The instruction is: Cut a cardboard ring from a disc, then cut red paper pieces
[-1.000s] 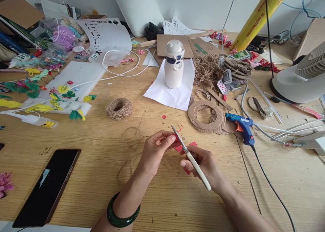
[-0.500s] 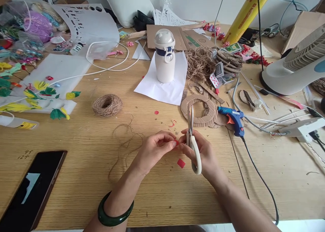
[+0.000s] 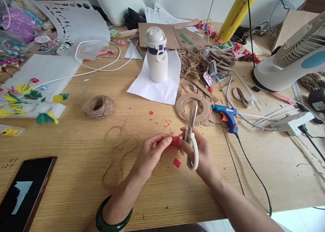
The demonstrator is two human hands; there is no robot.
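Observation:
Between my fingertips is a small rounded red piece (image 3: pixel 175 140), its material too small to make out. My left hand (image 3: pixel 155 152) pinches its left edge with thumb and fingers closed. My right hand (image 3: pixel 200 152) has thumb and fingertips at the piece's right edge. A pair of white-handled scissors (image 3: pixel 192 144) is also held in my right hand, blades pointing up and away and slightly parted. Just below the hands, a red square (image 3: pixel 177 163) lies on the wooden table (image 3: pixel 162 198). Farther off lie a red disc (image 3: pixel 151 113) and red scraps (image 3: pixel 167 124).
A twine ball (image 3: pixel 99 107) sits left, its loose strand trailing toward my left arm. A blue glue gun (image 3: pixel 227 117) and cardboard ring (image 3: pixel 181 108) lie beyond my right hand. A white bottle (image 3: pixel 157 63) stands on paper; a phone (image 3: pixel 27 191) lies front left; a fan (image 3: pixel 286 63) stands right.
The red piece now shows more fully between my fingertips, flatter toward the camera. My hands stay close together, scissors still in the right. The whole view has shifted slightly.

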